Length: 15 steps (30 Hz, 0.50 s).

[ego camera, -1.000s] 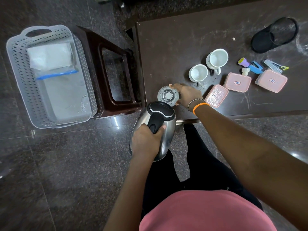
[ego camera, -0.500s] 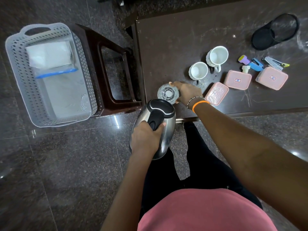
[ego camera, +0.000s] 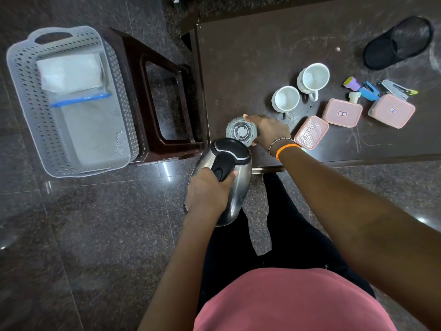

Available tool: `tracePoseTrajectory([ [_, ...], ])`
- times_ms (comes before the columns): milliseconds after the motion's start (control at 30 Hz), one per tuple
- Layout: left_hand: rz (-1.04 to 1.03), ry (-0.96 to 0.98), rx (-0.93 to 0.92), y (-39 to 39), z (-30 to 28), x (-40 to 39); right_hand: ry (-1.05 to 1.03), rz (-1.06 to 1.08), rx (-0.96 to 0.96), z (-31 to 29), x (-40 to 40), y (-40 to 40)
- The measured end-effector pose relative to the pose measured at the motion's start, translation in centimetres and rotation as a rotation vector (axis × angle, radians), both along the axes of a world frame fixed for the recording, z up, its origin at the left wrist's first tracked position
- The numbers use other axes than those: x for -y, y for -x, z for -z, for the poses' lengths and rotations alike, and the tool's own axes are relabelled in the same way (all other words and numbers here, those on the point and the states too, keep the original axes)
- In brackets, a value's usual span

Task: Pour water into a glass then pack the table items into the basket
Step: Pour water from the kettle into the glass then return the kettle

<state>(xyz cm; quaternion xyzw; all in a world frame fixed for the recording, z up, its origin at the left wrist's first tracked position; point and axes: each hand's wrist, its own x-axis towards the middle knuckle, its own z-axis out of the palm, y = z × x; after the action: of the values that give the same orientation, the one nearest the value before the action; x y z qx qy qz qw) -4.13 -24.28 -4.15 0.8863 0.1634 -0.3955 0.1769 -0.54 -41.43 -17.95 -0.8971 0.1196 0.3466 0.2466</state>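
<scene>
tilting over the near edge of the table, the steel kettle is clamped by its black handle in the left hand, fingers wrapped tight around the grip, spout end pointing at the glass. the glass stands upright on the table right at that near corner, just beyond the kettle's lid, and the right hand has it cupped from the side, fingers curled against its wall, steadying it. there looks to be some water in the bottom, though from straight above through clear glass it's hard to be sure, and no stream is visible.

beyond the glass, two white mugs stand open side up, one just behind the right hand, the other further back. to the right of the glass sit three pink lidded boxes in a loose row, the nearest touching the right wrist's side of the table. behind them, small stationery bits: a purple piece, a blue one, a grey stapler. far back from the glass, a black mesh object.

left of the glass, off the table, a dark stool stands on the floor, and beyond it the grey basket holds a white folded item and a clear bag with a blue strip.
</scene>
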Motion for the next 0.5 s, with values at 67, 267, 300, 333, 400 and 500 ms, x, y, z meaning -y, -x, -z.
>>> tracePoseTrajectory([
  [67,0.006,0.000,0.001,-0.02,0.00,0.04,0.000,-0.004,0.000,-0.01,0.00,-0.01],
  [267,0.018,-0.002,-0.005,-0.14,-0.02,0.05,-0.012,-0.003,0.000,-0.03,0.17,0.04],
  [300,0.019,-0.006,-0.005,-0.10,-0.02,0.03,-0.016,-0.001,0.002,-0.06,0.18,0.04],
  [333,0.021,-0.012,-0.004,-0.06,0.00,0.02,-0.021,0.003,0.003,-0.07,0.18,0.04],
  [400,0.024,-0.019,-0.004,-0.02,0.03,0.08,-0.028,0.010,0.004,-0.08,0.22,0.02],
  [500,0.020,-0.013,-0.006,-0.16,0.01,0.15,-0.025,0.007,0.006,-0.08,0.19,0.00],
])
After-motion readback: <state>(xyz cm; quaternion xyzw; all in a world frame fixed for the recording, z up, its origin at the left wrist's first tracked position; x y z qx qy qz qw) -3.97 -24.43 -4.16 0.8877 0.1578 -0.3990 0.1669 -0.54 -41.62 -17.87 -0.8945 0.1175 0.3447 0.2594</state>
